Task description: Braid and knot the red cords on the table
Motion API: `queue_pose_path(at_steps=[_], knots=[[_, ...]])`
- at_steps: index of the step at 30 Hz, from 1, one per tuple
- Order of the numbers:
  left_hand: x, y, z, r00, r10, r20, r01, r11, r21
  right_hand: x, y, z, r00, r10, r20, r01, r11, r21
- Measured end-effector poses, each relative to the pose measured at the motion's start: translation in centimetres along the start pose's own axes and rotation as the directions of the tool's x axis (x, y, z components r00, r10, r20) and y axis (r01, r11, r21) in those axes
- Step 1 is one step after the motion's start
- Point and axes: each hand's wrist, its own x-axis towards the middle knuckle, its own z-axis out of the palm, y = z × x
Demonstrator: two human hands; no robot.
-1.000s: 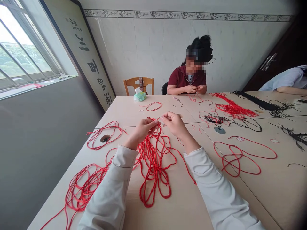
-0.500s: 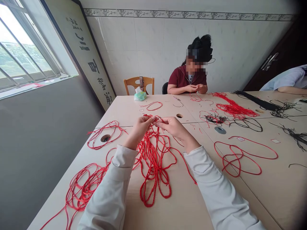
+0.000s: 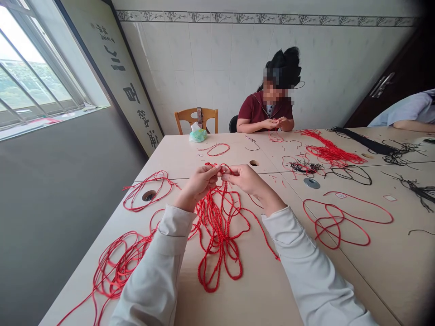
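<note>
Both hands meet above the middle of the table, fingertips nearly touching. My left hand [image 3: 203, 180] is closed, pinching red cord between thumb and fingers. Opposite it, my right hand [image 3: 245, 180] pinches a small loop of the same cord. A bundle of twisted red cord [image 3: 219, 226] hangs below the hands and spreads in long loops on the tabletop. One strand runs off to the right, towards my right sleeve. The exact knotting between the fingertips is too small to make out.
Loose red cord [image 3: 113, 267] lies beside my left sleeve, with a smaller coil [image 3: 149, 190] farther up. More red cord [image 3: 340, 222] lies right. Black cords [image 3: 367, 142] and a red hank [image 3: 335, 154] lie far right. Across the table, a person [image 3: 268, 108] handles red cord.
Hands and cord stay almost in place; the fingers shift only slightly at the pinch. The whole view has moved a touch.
</note>
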Motion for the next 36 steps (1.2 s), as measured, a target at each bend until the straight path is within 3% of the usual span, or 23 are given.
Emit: queue_pose_path(at_steps=[2,4,7,8,10,12,15,28,33,36], knots=[[0.0,0.0,0.2,1.0,-0.005,-0.013,0.005,1.0,-0.005,0.1,0.2,-0.1,1.0,0.002,0.004,-0.002,1.0,-0.021],[0.1,0.0,0.2,0.998,0.022,-0.055,-0.024,0.999,-0.03,0.1,0.2,0.1,0.995,-0.013,-0.094,0.004,0.996,-0.093],[0.2,0.1,0.0,0.975,0.121,-0.187,-0.142,0.984,-0.106,0.0,-0.3,1.1,0.914,-0.183,-0.361,0.062,0.945,-0.322],[0.3,0.1,-0.1,0.962,0.148,-0.231,-0.181,0.975,-0.129,-0.1,-0.6,1.6,0.887,-0.241,-0.394,0.073,0.915,-0.397],[0.3,0.2,-0.3,0.941,0.177,-0.287,-0.229,0.96,-0.161,-0.3,-1.2,2.7,0.91,-0.237,-0.34,0.053,0.88,-0.472],[0.3,0.3,-0.3,0.935,0.185,-0.302,-0.245,0.953,-0.176,-0.4,-1.5,3.9,0.967,-0.093,-0.235,-0.03,0.881,-0.472],[0.2,0.4,-0.1,0.937,0.18,-0.3,-0.241,0.954,-0.18,-0.4,-1.2,5.2,0.983,0.044,-0.178,-0.126,0.87,-0.478],[-0.2,0.6,0.4,0.947,0.175,-0.268,-0.208,0.973,-0.097,-0.5,-0.6,5.5,0.995,0.081,0.056,-0.036,0.828,-0.56],[-0.2,0.8,0.3,0.954,0.166,-0.249,-0.191,0.979,-0.077,-0.7,-1.0,4.4,0.986,0.1,0.13,-0.035,0.901,-0.432],[-0.3,0.9,0.2,0.973,0.131,-0.188,-0.146,0.987,-0.066,-0.8,-1.7,2.2,0.999,0.013,0.036,-0.002,0.962,-0.274]])
